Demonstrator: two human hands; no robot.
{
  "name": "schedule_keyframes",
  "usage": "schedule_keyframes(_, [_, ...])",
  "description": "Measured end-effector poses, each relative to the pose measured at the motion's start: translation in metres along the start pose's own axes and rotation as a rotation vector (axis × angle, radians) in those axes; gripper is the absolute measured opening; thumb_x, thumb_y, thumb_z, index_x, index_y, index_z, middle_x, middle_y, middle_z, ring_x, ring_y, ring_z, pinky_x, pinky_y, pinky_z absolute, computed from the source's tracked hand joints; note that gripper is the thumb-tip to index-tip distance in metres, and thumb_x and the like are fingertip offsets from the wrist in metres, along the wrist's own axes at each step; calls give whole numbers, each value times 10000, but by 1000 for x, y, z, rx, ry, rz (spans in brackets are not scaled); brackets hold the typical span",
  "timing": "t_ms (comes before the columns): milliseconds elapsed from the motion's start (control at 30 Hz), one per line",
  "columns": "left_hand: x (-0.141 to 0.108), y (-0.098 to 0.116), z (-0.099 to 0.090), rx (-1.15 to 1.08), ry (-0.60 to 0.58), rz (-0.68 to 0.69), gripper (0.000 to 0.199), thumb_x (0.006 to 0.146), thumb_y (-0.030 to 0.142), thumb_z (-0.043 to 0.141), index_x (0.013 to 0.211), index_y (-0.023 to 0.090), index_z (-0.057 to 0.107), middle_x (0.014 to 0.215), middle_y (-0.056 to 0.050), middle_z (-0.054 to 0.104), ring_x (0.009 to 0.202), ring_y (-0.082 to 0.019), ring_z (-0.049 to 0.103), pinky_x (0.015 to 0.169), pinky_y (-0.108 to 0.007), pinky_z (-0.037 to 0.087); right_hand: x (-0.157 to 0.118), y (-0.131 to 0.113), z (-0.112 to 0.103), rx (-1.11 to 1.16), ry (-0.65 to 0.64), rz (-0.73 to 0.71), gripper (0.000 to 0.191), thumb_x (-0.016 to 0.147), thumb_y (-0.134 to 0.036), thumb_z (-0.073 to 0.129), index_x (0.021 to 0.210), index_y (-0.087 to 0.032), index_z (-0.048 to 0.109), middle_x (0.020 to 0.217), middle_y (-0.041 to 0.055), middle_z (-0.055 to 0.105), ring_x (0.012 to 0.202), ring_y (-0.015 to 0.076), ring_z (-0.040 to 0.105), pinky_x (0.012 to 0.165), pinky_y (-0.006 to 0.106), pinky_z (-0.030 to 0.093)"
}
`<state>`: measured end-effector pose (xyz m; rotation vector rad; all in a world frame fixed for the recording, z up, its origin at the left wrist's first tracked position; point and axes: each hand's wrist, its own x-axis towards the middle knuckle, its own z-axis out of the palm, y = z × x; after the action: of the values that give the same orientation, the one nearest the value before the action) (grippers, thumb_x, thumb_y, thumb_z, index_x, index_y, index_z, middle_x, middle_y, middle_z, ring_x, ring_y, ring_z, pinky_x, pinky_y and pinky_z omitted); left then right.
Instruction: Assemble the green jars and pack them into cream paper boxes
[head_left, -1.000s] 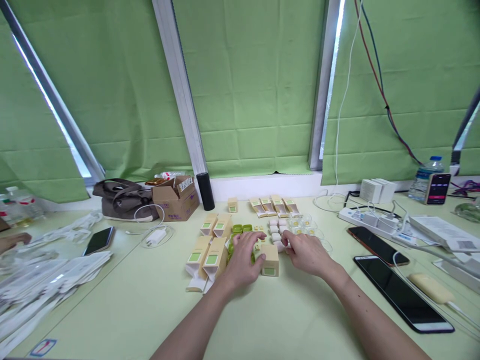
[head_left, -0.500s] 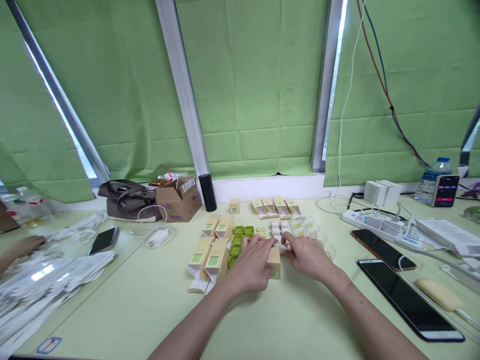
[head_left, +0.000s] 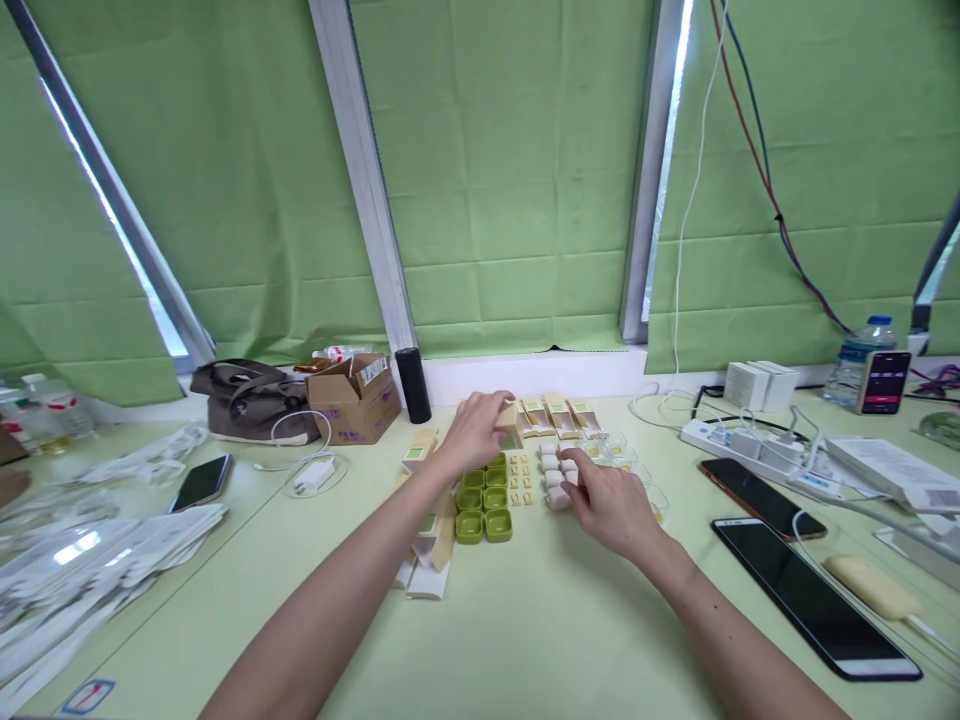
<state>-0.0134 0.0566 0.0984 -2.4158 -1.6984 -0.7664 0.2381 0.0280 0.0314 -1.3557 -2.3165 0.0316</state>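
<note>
My left hand [head_left: 478, 430] is closed around a small cream carton [head_left: 510, 426] at the back of the layout. My right hand [head_left: 611, 502] hovers at the white rounded pieces [head_left: 556, 478], its thumb and index finger apart around their right side. Whether it touches one is unclear. Between my hands stand two columns of green square cups [head_left: 484, 505] and rows of tiny yellow pieces [head_left: 521, 480]. Open cream cartons [head_left: 442, 525] with flaps lie left of the cups, partly hidden by my left forearm. Clear round containers with yellow bits [head_left: 619, 455] sit beyond my right hand.
More open cartons [head_left: 559, 415] lie at the back. On the right are two phones [head_left: 814, 595], a cream mouse-shaped object [head_left: 877, 587] and a power strip [head_left: 750, 450] with cables. Leftward are a charger [head_left: 315, 475], a cardboard box [head_left: 356, 405], a bag [head_left: 255, 405] and white packets [head_left: 112, 555].
My left hand has carried the small carton from the front, between both hands, to the back. My right hand stays beside the white pieces. Another person's hand at far left has drawn back.
</note>
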Motion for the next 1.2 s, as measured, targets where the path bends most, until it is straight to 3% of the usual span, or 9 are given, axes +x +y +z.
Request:
schedule_keyframes(200, [37, -60, 26, 169, -23, -130, 537, 846, 76, 669, 1339, 246, 541, 1271, -99, 706, 1216, -329, 567, 1013, -438, 459, -1, -5, 4, 19, 2, -22, 327, 996, -210, 517, 1321, -244, 529, 877, 33, 805, 762, 238, 742, 593, 298, 220])
schedule_keyframes(400, [37, -80, 54, 274, -105, -156, 533, 837, 78, 644, 1336, 245, 561, 1271, -97, 716, 1228, -307, 576, 1067, -409, 420, -4, -9, 10, 40, 14, -82, 351, 977, -199, 509, 1325, -239, 537, 850, 32, 802, 744, 239, 740, 595, 297, 240])
schedule_keyframes(567, [33, -82, 66, 350, -164, -165, 660, 763, 5, 609, 1380, 231, 550, 1312, -109, 694, 1296, -294, 547, 1208, -463, 276, -7, -11, 13, 20, 48, -136, 331, 969, -193, 529, 1295, -230, 565, 770, 21, 775, 677, 232, 716, 586, 300, 214])
schedule_keyframes(667, [30, -72, 71, 393, -149, -192, 683, 791, 73, 613, 1453, 196, 499, 1489, -170, 554, 1423, -341, 422, 1234, -528, 201, -8, -12, 14, 34, 73, -159, 327, 972, -189, 526, 1293, -225, 569, 753, 17, 767, 661, 223, 709, 586, 302, 208])
schedule_keyframes(733, [27, -61, 76, 414, -141, -185, 678, 826, 158, 631, 1486, 178, 476, 1554, -191, 465, 1455, -359, 363, 1220, -509, 219, -9, -12, 15, 50, 90, -169, 323, 973, -188, 526, 1291, -223, 571, 744, 15, 764, 657, 218, 706, 588, 304, 206])
schedule_keyframes(833, [20, -43, 85, 447, -165, -208, 482, 928, 306, 570, 1379, 137, 589, 1462, -229, 522, 1405, -397, 401, 1181, -539, 248, -10, -12, 17, 62, 104, -185, 313, 975, -189, 523, 1282, -223, 572, 728, 9, 758, 648, 212, 703, 587, 306, 197])
schedule_keyframes(933, [15, -33, 92, 478, -189, -268, 484, 1013, 407, 432, 1315, 90, 639, 1415, -263, 554, 1368, -414, 441, 1170, -571, 242, -10, -12, 20, 64, 105, -204, 310, 973, -188, 521, 1277, -225, 567, 733, 6, 758, 646, 208, 701, 581, 310, 189])
schedule_keyframes(1200, [20, -41, 92, 484, -240, -364, 583, 1022, 434, 351, 1386, 52, 601, 1446, -281, 559, 1384, -407, 447, 1177, -557, 239, -10, -13, 21, 50, 113, -223, 324, 973, -186, 518, 1292, -221, 555, 723, 1, 752, 614, 200, 679, 569, 304, 182])
